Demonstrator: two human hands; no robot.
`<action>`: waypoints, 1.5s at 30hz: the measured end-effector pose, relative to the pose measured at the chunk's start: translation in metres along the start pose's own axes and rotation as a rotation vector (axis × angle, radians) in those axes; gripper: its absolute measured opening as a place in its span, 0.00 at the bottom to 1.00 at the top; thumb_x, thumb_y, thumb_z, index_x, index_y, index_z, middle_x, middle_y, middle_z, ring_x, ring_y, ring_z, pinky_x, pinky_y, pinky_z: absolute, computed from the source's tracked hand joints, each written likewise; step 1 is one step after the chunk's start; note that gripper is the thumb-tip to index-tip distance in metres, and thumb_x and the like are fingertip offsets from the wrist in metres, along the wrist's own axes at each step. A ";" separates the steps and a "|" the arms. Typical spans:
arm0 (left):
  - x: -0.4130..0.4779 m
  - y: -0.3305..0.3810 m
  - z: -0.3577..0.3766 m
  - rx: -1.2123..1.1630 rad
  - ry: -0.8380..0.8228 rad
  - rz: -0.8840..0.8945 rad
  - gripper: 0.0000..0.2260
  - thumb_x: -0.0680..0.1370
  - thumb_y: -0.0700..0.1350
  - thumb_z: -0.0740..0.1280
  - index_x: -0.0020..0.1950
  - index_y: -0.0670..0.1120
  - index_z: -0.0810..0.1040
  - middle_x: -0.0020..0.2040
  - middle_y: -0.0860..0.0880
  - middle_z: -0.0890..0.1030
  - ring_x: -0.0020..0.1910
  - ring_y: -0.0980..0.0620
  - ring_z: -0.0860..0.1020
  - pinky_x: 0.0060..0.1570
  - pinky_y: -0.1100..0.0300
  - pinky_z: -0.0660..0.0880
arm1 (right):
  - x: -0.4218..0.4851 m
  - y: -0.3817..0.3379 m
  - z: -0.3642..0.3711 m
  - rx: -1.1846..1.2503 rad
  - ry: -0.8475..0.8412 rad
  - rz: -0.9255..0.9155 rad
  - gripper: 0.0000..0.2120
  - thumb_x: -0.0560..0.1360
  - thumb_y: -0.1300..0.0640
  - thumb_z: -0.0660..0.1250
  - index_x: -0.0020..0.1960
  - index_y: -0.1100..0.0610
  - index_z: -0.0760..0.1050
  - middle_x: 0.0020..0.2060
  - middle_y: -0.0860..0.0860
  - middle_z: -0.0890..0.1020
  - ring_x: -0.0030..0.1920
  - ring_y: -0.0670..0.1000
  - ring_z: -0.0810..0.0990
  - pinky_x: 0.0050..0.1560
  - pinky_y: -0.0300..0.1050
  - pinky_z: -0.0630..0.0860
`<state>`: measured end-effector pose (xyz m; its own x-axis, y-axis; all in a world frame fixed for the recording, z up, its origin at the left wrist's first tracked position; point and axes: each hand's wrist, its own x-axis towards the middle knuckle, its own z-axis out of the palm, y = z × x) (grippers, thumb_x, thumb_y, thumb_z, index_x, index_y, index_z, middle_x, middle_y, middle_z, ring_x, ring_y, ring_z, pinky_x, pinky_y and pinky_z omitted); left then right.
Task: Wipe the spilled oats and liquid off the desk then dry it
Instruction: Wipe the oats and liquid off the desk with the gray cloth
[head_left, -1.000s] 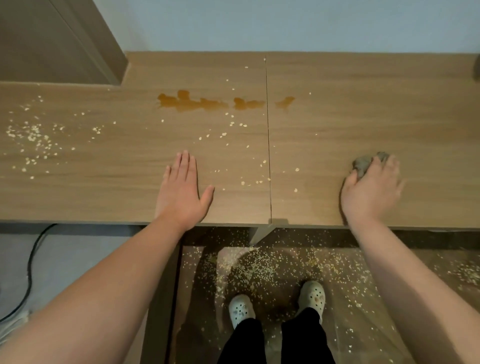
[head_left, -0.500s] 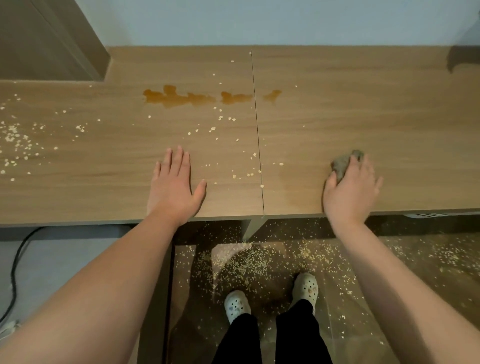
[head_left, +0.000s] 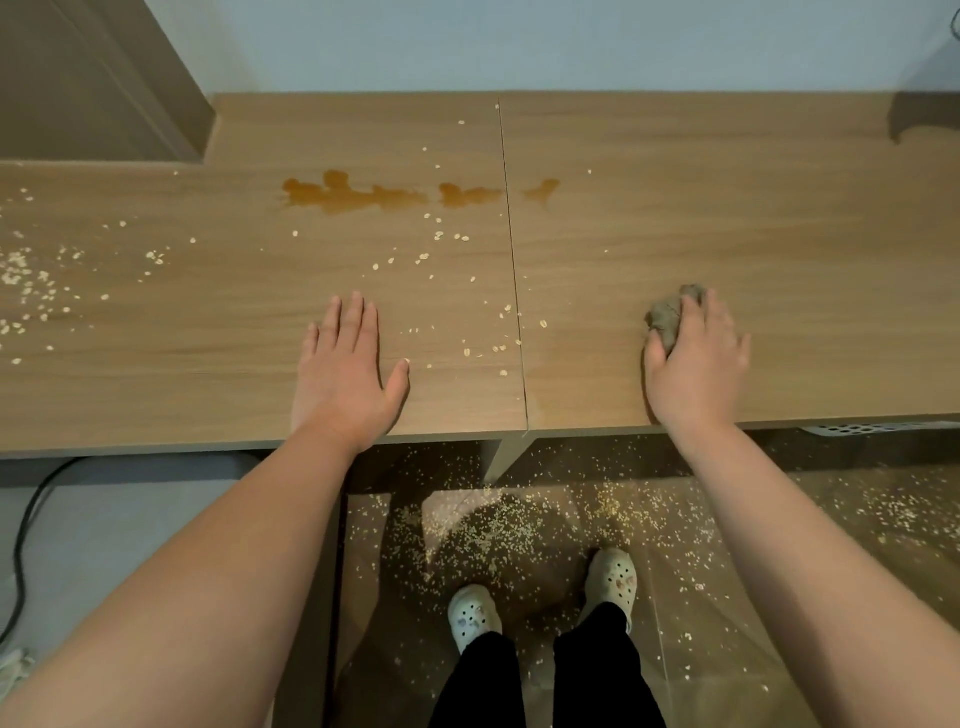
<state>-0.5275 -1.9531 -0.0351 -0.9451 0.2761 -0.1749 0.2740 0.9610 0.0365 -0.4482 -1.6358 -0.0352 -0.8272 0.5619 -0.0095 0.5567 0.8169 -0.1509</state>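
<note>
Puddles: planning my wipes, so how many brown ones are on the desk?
3: a large one left, a small one beside the seam, a smaller one right of it.

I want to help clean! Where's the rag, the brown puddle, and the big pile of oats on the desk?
rag (head_left: 667, 314): head view, bare part beside the fingers.
brown puddle (head_left: 353, 197): head view, middle of the biggest patch.
oats (head_left: 23, 283): head view, thick scatter at the desk's left end.

Scattered oats (head_left: 441, 291), amber liquid (head_left: 358, 195), perhaps wet
</note>
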 end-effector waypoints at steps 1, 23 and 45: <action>0.000 0.000 0.000 0.005 0.002 0.000 0.33 0.80 0.59 0.45 0.80 0.43 0.45 0.80 0.46 0.43 0.79 0.47 0.41 0.77 0.50 0.42 | 0.004 -0.004 0.001 -0.008 0.014 0.044 0.28 0.81 0.48 0.56 0.77 0.59 0.59 0.78 0.57 0.58 0.77 0.56 0.56 0.76 0.60 0.53; 0.001 -0.003 0.001 -0.077 0.025 0.006 0.32 0.81 0.58 0.48 0.80 0.45 0.46 0.81 0.47 0.45 0.79 0.49 0.41 0.77 0.51 0.41 | -0.015 -0.027 0.005 -0.002 -0.171 -0.899 0.25 0.80 0.46 0.52 0.74 0.55 0.64 0.74 0.52 0.62 0.73 0.53 0.62 0.72 0.60 0.53; 0.000 -0.003 0.002 -0.091 0.037 0.006 0.35 0.76 0.61 0.43 0.80 0.44 0.50 0.81 0.46 0.48 0.79 0.48 0.43 0.77 0.51 0.42 | -0.039 -0.036 0.002 0.092 0.035 0.049 0.25 0.77 0.52 0.58 0.72 0.57 0.67 0.75 0.53 0.65 0.74 0.55 0.65 0.73 0.58 0.64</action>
<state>-0.5279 -1.9561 -0.0367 -0.9498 0.2808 -0.1379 0.2641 0.9561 0.1271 -0.4361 -1.6877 -0.0313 -0.7952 0.6062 0.0157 0.5853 0.7741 -0.2414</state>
